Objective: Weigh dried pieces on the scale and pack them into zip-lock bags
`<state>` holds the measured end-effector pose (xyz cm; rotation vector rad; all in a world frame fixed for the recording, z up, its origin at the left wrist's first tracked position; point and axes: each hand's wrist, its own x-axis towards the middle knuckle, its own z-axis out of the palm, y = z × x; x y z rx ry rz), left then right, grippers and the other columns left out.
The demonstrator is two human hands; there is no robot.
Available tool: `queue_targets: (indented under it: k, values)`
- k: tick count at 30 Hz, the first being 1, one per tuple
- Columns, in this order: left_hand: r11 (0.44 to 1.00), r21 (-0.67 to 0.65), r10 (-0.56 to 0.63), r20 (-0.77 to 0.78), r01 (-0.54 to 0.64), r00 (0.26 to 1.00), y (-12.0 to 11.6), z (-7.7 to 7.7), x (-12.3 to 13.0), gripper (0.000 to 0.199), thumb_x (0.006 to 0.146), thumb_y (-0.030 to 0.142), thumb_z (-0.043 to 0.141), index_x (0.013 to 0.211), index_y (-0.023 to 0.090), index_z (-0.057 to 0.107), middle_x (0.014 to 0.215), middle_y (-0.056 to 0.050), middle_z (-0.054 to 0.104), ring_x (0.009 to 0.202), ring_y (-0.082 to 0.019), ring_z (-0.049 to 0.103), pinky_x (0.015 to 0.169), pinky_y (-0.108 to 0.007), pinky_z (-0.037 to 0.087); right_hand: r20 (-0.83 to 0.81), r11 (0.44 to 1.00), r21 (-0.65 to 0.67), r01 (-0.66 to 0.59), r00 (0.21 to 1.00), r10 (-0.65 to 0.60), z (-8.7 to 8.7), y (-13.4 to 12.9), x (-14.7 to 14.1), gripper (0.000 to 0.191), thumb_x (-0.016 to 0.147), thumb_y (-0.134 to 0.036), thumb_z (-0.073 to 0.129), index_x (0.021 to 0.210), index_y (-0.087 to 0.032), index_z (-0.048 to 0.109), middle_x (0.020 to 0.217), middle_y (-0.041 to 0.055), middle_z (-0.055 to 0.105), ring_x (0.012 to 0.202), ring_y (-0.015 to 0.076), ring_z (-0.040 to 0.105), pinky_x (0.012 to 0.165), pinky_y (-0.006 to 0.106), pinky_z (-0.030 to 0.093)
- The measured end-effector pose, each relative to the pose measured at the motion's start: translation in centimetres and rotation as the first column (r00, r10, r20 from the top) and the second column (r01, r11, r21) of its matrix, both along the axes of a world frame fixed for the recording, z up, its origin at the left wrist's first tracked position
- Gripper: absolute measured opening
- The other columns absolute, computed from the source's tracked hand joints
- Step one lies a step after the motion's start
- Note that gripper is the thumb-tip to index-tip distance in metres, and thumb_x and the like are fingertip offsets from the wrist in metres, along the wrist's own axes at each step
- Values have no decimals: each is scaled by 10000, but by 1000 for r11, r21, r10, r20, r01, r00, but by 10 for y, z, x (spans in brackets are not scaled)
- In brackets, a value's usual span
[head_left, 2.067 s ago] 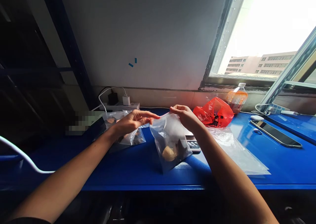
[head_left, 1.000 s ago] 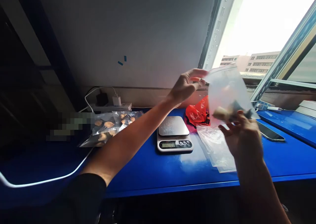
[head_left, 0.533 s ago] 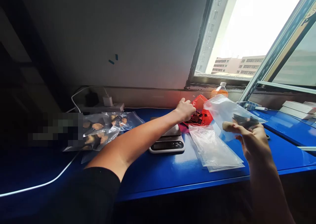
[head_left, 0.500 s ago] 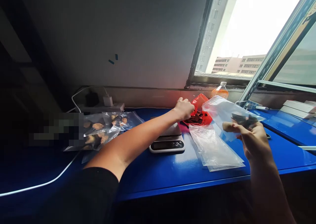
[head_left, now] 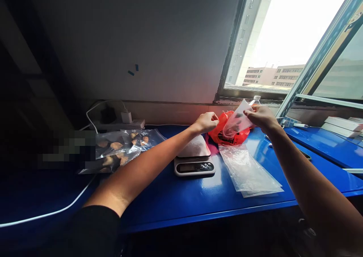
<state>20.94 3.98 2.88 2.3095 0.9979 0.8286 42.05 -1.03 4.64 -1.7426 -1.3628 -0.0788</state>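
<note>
My left hand (head_left: 207,122) is closed in a pinch at the left rim of a red plastic bag (head_left: 243,137), which stands open with dark pieces inside. My right hand (head_left: 262,117) grips a clear plastic bag (head_left: 237,121) by its upper right end. That bag slants down into the mouth of the red one, and a few dark bits show through its film. Beneath my left forearm sits a white kitchen scale (head_left: 195,168) with a dark display. In front of the red bag lie flat clear zip bags (head_left: 249,170), overlapping each other.
Clear bags of brownish chunks (head_left: 116,145) lie left of the scale. A charger (head_left: 126,117) and a white cable (head_left: 68,206) are behind and beside them. A bottle (head_left: 256,99) stands by the window, and white boxes (head_left: 343,125) lie at the far right.
My right hand has moved left and up, bringing the clear bag from beside the red bag down into its mouth. My left hand stays near the red bag's rim.
</note>
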Motion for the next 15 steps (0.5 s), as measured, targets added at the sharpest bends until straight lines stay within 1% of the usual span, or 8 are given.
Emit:
queue_targets:
  k: [2,4,6,8,10,13,15]
  values:
    - [1000,12,-12,14,11,1000,-6,-1,-9,140,799,218,541,891,160,630,977,-75,692,898,-181,621,807,-274,478,76,998,-13,60,995,-58,13,12,-6,152,714,-210,565,754,-117,677,672,102,626,640,164,508,629,302,342]
    - [999,25,-23,24,22,999,-14,-2,-20,141,802,221,551,901,163,633,985,-70,690,916,-184,619,838,-285,473,133,993,3,118,984,-117,24,18,-13,220,717,-176,541,872,-127,690,813,131,653,727,180,518,684,313,342]
    - [999,41,-31,32,30,999,-24,-4,-35,141,802,215,561,907,163,638,1009,-69,686,959,-189,610,884,-294,458,163,985,29,170,971,-173,31,19,-20,290,739,-178,521,977,-136,681,905,153,649,785,198,522,730,332,345]
    - [998,56,-26,48,24,999,-34,-6,-51,141,807,221,562,909,165,642,1037,-68,680,1004,-194,597,918,-304,441,193,971,43,236,951,-240,34,17,-26,327,777,-209,498,1057,-151,657,930,157,638,807,216,530,755,354,356]
    - [999,50,-8,69,5,998,-44,-9,-68,141,808,244,567,899,176,648,1011,-58,685,980,-203,602,901,-317,448,256,959,4,284,926,-276,33,12,-30,326,789,-223,491,1072,-164,641,906,145,627,797,229,541,755,375,374]
    - [1000,-5,-8,74,9,997,-60,-12,-95,159,818,286,558,899,188,653,959,-45,697,912,-210,617,822,-329,468,357,950,-97,298,901,-247,30,-1,-32,288,780,-217,505,1036,-174,630,876,136,617,778,242,560,737,391,396]
    - [1000,-18,-16,84,18,996,-71,-14,-113,171,825,309,550,894,191,654,952,-40,699,885,-210,623,777,-325,468,356,946,-91,312,897,-262,30,-16,-32,273,813,-247,484,1049,-194,610,873,137,620,785,254,570,721,395,399]
